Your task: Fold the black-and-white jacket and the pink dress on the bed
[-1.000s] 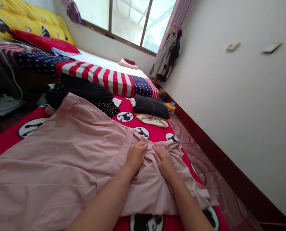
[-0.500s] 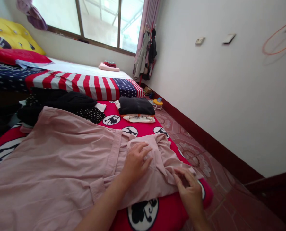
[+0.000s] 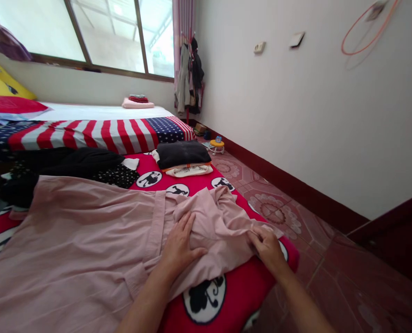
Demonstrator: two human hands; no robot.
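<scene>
A pink dress [image 3: 98, 240] lies spread over a red bed cover [image 3: 236, 296] printed with dark figures in white circles. Its waistband runs across the cloth just left of my hands. My left hand [image 3: 180, 247] rests on the bodice with the fingers extended, pressing the fabric. At the dress's right end, near the corner of the bed, my right hand [image 3: 266, 245] pinches the cloth between thumb and fingers. Wrinkles gather in the fabric between the two hands.
Folded clothes [image 3: 183, 155] are stacked on the cover beyond the dress. Dark clothes [image 3: 77, 164] lie in a heap at the left. Behind stands another bed with a striped, starred sheet [image 3: 105, 134]. A yellow stool [image 3: 217, 144] is on the tiled floor by the wall.
My right hand has closed on the edge of the dress. My left hand has flattened out on the bodice and shifted slightly left. The camera has turned a little right.
</scene>
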